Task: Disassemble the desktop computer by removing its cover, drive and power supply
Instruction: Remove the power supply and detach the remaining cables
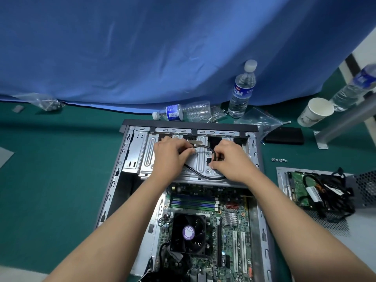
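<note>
Left hand [169,157] curled around a thin black round cable [203,147], pinching it near the knuckles. Right hand [232,159] pinching the other side of the same cable loop, fingertips tucked under and hard to see. Both hands held close together, just above the shiny silver metal drive cage [201,165] at the far end of the open grey metal computer case [126,159]. Cable bending in a loop between the hands, then running down under the wrists; both ends hidden.

Nearer, inside the case: green circuit board [230,237] with a black square fan [189,233], partly covered by the forearms and cut off at the bottom edge.

Off to the right on the green tabletop [50,180]: grey mesh-sided power supply box [364,190] with a tangle of black wires [333,196], cut off at the right edge. Beside it a green-backed drive [297,188], half hidden under the wires. Small silver screws [279,160] lying near, too small to count well.

Behind the case: one clear plastic water bottle standing [242,90], one clear plastic bottle lying down [181,111], a white paper cup tipped sideways [315,111], clear plastic bags [258,119], and a blue cloth curtain [142,47].
</note>
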`<state>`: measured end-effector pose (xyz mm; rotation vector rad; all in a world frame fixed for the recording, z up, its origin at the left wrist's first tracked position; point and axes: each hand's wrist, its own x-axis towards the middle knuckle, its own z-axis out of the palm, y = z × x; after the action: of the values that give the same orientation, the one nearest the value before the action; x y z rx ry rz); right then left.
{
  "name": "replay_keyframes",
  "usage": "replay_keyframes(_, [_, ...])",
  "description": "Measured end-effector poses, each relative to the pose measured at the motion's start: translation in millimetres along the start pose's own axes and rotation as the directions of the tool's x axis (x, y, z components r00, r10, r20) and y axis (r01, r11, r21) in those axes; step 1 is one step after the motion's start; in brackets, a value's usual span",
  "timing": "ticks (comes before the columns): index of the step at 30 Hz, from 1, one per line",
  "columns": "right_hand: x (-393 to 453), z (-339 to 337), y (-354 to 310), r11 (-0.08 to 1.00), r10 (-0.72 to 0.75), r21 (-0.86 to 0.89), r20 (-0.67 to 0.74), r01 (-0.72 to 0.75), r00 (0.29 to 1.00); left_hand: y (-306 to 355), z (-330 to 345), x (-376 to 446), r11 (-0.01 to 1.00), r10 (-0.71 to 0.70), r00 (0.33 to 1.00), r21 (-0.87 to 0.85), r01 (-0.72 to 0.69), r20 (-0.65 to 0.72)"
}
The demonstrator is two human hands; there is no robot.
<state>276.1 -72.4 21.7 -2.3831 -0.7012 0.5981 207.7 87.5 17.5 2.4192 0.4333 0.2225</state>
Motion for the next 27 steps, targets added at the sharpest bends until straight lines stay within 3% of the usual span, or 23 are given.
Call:
replay_keyframes(7, [0,6,4,0.996,0.044,0.075,-0.056,-0.040,0.997,3,0,-2,0.997,-0.026,0.999,-0.070,0.029,0.042])
replay_keyframes(16, [8,11,0,0.993,0.120,-0.002,-0.110,-0.121,0.987,-3,-2,-8,0.973,-0.061,0.995,-0.220,0.077,0.079])
replay_keyframes(21, [11,-6,-4,0.988,0.142,-0.058,0.017,-0.141,0.990,-6,-4,-6,0.965,-0.056,0.990,-0.246,0.086,0.128])
replay_keyframes(23, [10,-11,-5,0.991,0.133,0.009,0.017,-0.133,0.991,-7,-6,-4,0.962,-0.056,0.989,-0.257,0.091,0.140])
replay_keyframes(27, [-1,-6,-3,0.961,0.101,0.271,-0.147,-0.059,0.984,-4,-6,-5,0.926,-0.112,0.990,-0.353,0.137,0.091])
